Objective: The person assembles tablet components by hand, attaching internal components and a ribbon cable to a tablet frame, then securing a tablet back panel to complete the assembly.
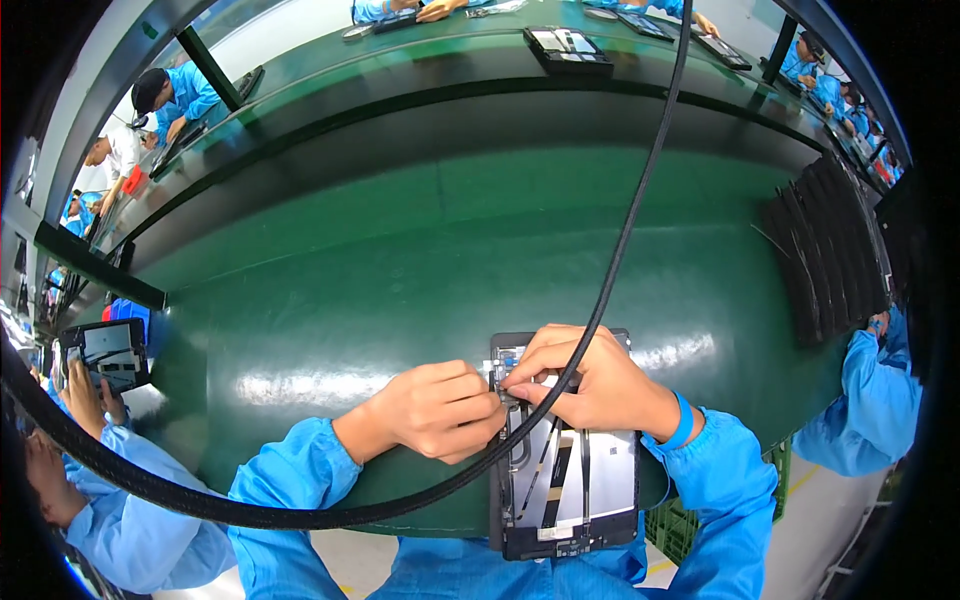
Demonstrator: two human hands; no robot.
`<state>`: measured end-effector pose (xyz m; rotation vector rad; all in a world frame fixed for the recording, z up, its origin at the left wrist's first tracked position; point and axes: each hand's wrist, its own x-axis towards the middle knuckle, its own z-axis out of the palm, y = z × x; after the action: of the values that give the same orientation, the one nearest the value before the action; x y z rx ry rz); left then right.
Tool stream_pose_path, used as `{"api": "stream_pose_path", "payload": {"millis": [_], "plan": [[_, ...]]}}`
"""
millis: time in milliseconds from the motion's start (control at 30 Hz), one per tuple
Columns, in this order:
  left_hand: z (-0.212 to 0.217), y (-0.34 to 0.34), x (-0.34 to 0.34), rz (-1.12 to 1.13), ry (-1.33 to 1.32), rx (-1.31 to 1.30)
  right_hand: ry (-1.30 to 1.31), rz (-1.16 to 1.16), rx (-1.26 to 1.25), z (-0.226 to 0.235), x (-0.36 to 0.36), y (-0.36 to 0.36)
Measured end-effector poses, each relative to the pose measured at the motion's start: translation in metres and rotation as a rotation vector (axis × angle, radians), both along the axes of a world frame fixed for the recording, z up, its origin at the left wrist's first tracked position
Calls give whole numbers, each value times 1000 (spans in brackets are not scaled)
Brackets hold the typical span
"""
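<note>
An opened tablet lies at the near edge of the green bench, its inside facing up with silvery panels, dark ribbon cables and small boards showing. My left hand is closed at the tablet's upper left edge, fingertips pressed together; anything in them is too small to make out. Over the tablet's upper part, my right hand pinches thumb and forefinger at that same corner, close to the left fingertips. What lies between them is hidden. A blue band circles my right wrist.
A thick black cable loops across the view in front of the tablet. Black trays are stacked at the right of the green bench. Co-workers in blue sit on both sides; the left one holds another tablet. A raised shelf carries another opened device.
</note>
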<state>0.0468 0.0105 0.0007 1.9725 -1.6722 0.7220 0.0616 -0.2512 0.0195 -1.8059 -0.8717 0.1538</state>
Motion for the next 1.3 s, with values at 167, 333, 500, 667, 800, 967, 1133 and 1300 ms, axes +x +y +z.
{"api": "stream_pose_path", "payload": {"millis": [167, 333, 500, 667, 800, 967, 1133, 1300], "plan": [[-2, 5, -4, 64, -10, 22, -56, -38, -8, -7, -3, 3], [-2, 4, -4, 40, 59, -10, -27, -42, -30, -1, -4, 2], [-7, 8, -5, 43, -74, 35, -9, -26, -45, 1, -5, 3], [-8, 7, -6, 55, -6, -14, 14, -35, -45, 2, -7, 4], [-8, 8, -6, 58, 21, 0, -15, -39, -47, 1, -6, 4], [-4, 7, -4, 59, -2, 19, -54, -30, -33, -2, -3, 7], [-4, 3, 2, 9, 111, 46, -17, -83, -54, 1, -8, 2], [1, 5, -4, 84, 79, 62, 21, -168, 117, -1, -10, -4]]}}
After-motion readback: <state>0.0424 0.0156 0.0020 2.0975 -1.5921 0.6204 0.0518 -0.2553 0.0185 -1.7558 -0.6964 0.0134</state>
